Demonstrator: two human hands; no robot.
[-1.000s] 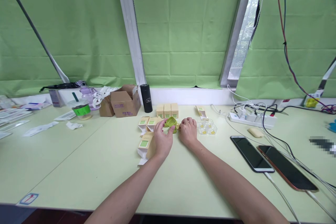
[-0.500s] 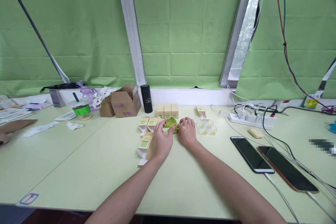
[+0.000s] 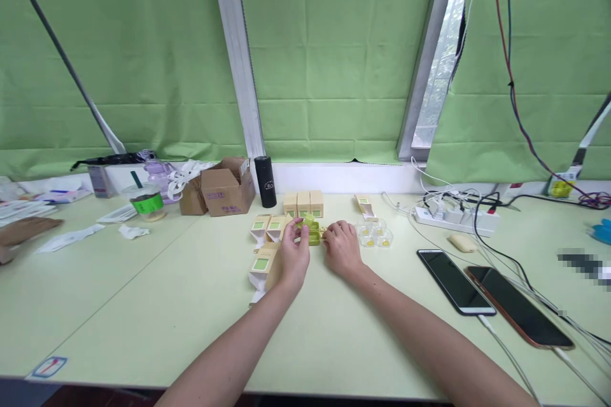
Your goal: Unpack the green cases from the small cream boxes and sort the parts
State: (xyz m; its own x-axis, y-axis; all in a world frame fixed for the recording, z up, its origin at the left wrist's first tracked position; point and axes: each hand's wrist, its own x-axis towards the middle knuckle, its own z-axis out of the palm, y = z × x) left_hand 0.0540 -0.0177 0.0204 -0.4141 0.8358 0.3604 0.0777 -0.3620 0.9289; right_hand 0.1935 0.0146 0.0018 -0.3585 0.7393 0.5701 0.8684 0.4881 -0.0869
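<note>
A small green lidded case (image 3: 314, 237) stands on the table with its lid (image 3: 309, 222) raised. My left hand (image 3: 294, 252) grips its left side, thumb and fingers at the lid. On the other side, my right hand (image 3: 342, 247) is closed, its fingertips pinched against the case's right edge. A small yellowish bit shows there, too small to name. Beside my left hand are opened cardboard boxes with green labels (image 3: 261, 265), one partly behind the wrist. A clear plastic tray (image 3: 375, 233) with yellow spots in its cups lies right of my right hand.
Closed small boxes (image 3: 303, 203) stand behind my hands, near a black bottle (image 3: 265, 182) and a brown carton (image 3: 228, 187). An opened box (image 3: 365, 208) lies behind the tray. Two phones (image 3: 457, 282) on cables and a power strip (image 3: 456, 221) are at right; a drink cup (image 3: 147, 202) stands left.
The green case's lid has tipped back, so the lower half shows more. My right hand has shifted slightly down and right, away from the lid. The camera view has moved a little.
</note>
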